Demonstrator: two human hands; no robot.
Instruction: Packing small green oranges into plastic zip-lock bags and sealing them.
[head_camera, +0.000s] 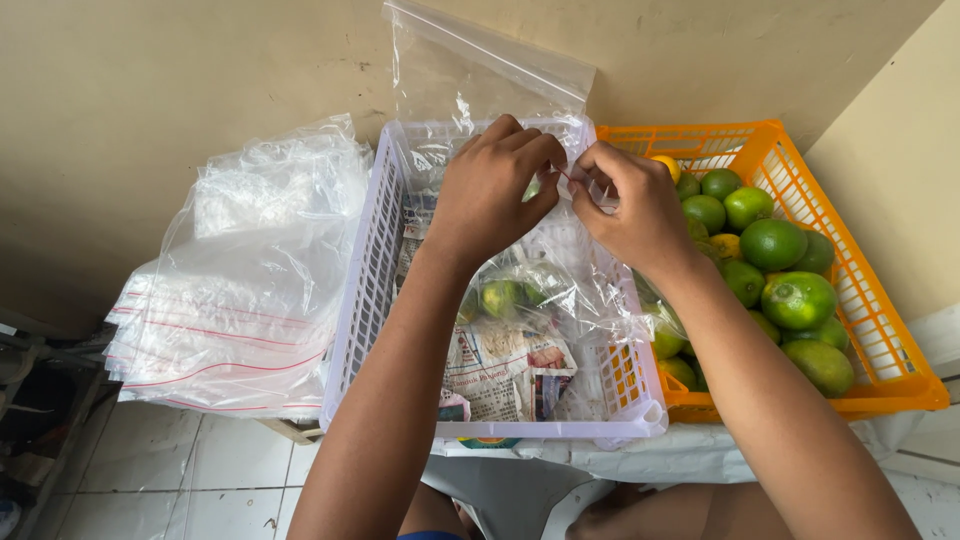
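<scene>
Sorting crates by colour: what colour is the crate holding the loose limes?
Orange crate, clearest in the head view, right of the white one.

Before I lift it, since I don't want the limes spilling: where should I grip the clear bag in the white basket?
Probably at the top seal strip of the clear bag, from above, where the left hand and right hand pinch it; the limes weigh down its bottom.

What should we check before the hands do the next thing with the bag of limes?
1. Both hands on the bag's top: left hand and right hand pinch the clear bag: ok.
2. Limes inside the bag: ok.
3. Zip strip fully shut: cannot tell.
4. Bag sits over the white basket: ok.
5. More limes in the orange basket: ok.
6. Spare bags ready beside it: ok.
</scene>
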